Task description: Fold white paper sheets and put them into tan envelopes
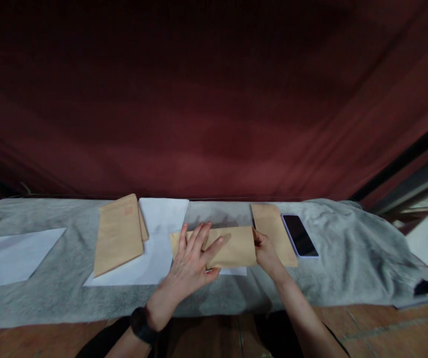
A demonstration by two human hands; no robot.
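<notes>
A tan paper envelope [236,248] lies crosswise in front of me, over a bit of white paper that peeks out below it. My left hand [193,258] rests on its left part with the fingers spread, the thumb by the lower edge; a dark watch band is on that wrist. At the envelope's right end, my right hand [265,252] grips the edge between thumb and fingers, the fingertips partly hidden. Just beyond that hand, another tan envelope [273,228] lies on the cloth.
Grey cloth [348,248] covers the long surface. Left of my hands, tan envelopes [119,238] overlap white paper [163,214]. Another white sheet [16,256] sits far left. A phone [299,236] lies right. A dark red curtain [214,124] hangs behind.
</notes>
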